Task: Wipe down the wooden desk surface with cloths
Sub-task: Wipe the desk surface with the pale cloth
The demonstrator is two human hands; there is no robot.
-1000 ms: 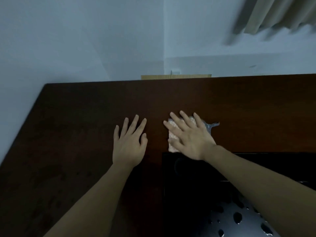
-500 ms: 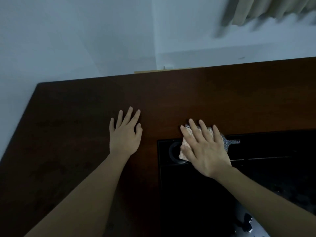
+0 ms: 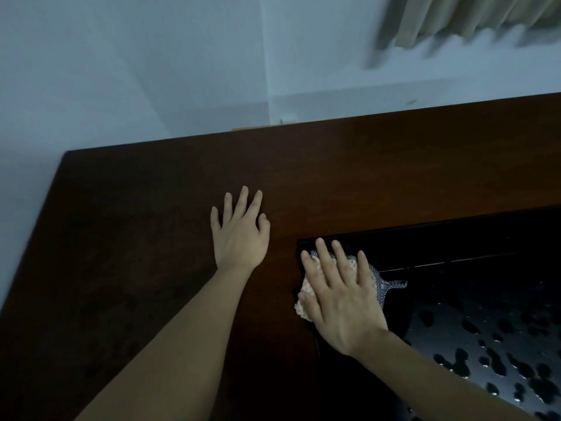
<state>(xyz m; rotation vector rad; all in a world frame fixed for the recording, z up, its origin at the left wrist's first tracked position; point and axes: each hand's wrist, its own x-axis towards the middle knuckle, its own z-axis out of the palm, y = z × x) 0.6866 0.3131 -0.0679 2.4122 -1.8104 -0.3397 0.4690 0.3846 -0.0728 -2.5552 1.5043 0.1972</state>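
Note:
The dark brown wooden desk (image 3: 136,238) fills the lower part of the head view. My left hand (image 3: 239,235) lies flat on the wood, fingers spread and straight, holding nothing. To its right, my right hand (image 3: 340,302) presses flat on a small pinkish cloth (image 3: 303,291) with a grey patterned edge and a tab sticking out to the right. The cloth lies at the near left corner of a black device, over its edge. Most of the cloth is hidden under my palm.
A black flat device (image 3: 455,244) with a perforated panel (image 3: 501,344) covers the desk's right side. White walls (image 3: 121,71) meet in a corner behind the desk. A beige curtain (image 3: 470,16) hangs at top right. The desk's left edge runs diagonally at far left.
My right hand has slid the cloth back toward me, from the wood beyond the black device onto the device's left corner. My left hand stayed flat on the desk.

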